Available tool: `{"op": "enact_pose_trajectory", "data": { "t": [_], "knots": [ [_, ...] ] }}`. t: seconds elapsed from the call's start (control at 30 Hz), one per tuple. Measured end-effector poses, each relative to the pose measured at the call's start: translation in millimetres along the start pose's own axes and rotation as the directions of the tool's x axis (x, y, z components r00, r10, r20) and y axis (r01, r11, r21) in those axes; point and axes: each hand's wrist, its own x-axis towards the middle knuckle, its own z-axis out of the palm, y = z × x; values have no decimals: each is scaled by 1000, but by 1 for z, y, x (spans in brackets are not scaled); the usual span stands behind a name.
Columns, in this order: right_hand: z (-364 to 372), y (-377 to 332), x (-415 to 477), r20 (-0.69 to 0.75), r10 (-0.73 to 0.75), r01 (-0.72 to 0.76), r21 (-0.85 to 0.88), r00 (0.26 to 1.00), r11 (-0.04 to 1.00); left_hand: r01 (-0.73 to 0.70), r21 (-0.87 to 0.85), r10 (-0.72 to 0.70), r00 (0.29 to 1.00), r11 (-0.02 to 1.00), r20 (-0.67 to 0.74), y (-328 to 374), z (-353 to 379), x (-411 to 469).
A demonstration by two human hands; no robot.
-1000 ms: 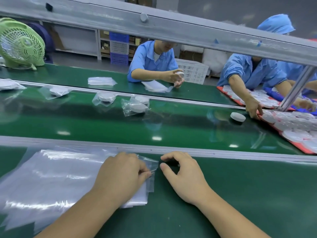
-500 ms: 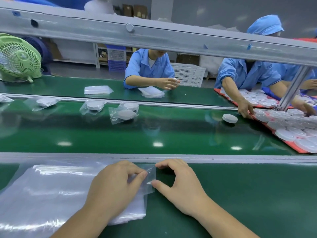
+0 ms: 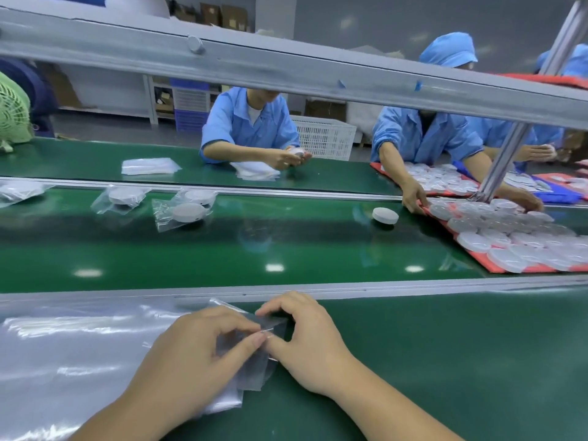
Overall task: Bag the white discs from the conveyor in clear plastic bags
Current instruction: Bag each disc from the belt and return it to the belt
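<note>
Green bench (image 3: 445, 361): left hand (image 3: 197, 348), right hand (image 3: 307, 343) pinch clear bag (image 3: 257, 374); conveyor (image 3: 222, 256) beyond.

Four bagged discs (image 3: 122, 195) lie along the far left of the conveyor belt (image 3: 286, 246), two of them overlapping and one cut by the frame. A single loose white disc (image 3: 385, 215) sits toward the belt's right end. Two hands, the left hand (image 3: 203, 345) and right hand (image 3: 311, 345), pinch one clear bag (image 3: 254, 370). Three bag piles show: one near stack (image 3: 63, 361) at the front strip's left end and two far stacks (image 3: 149, 166). At least two red trays (image 3: 525, 268) hold discs too crowded to count. Three workers (image 3: 251, 122), one green fan (image 3: 12, 116) and one white crate (image 3: 324, 135) stand beyond.
</note>
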Motion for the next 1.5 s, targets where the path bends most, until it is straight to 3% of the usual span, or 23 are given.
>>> {"op": "enact_pose_trajectory", "data": {
  "t": [0.5,1.5],
  "knots": [
    [-2,-1,-1,29,23,-24,42,999,999,22,-82,-20,1000,996,20,-1,4,-1],
    [0,2,0,29,54,-54,21,998,998,1,-15,0,999,1000,49,-13,11,0]
  ]
}}
